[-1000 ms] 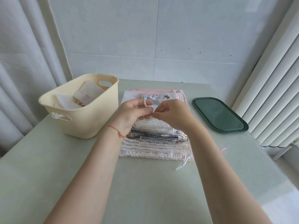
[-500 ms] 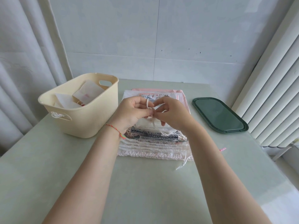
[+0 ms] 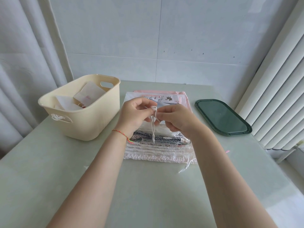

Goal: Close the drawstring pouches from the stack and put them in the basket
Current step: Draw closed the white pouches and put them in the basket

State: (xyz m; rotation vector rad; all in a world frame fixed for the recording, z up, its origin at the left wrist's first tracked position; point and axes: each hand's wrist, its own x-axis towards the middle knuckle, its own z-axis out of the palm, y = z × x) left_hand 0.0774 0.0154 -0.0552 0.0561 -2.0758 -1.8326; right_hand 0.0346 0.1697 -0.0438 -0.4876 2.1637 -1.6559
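Note:
A stack of drawstring pouches (image 3: 158, 147) lies in the middle of the table, with pink and patterned ones showing. Above it, my left hand (image 3: 133, 114) and my right hand (image 3: 177, 119) meet and pinch the white drawstring (image 3: 153, 122) of the top white pouch (image 3: 162, 130). The cord is knotted or looped at my fingertips and its ends hang down over the stack. A cream plastic basket (image 3: 85, 122) stands to the left of the stack with a few white pouches (image 3: 88, 94) inside.
A dark green oval tray (image 3: 222, 117) lies on the table to the right of the stack. Curtains hang at the left, a tiled wall stands behind, and vertical blinds run along the right. A small pink scrap (image 3: 227, 151) lies near the right edge.
My hands have worked the cord from a flat hold into a loop at the fingertips, and its ends now hang lower over the stack. The basket and the tray stayed put.

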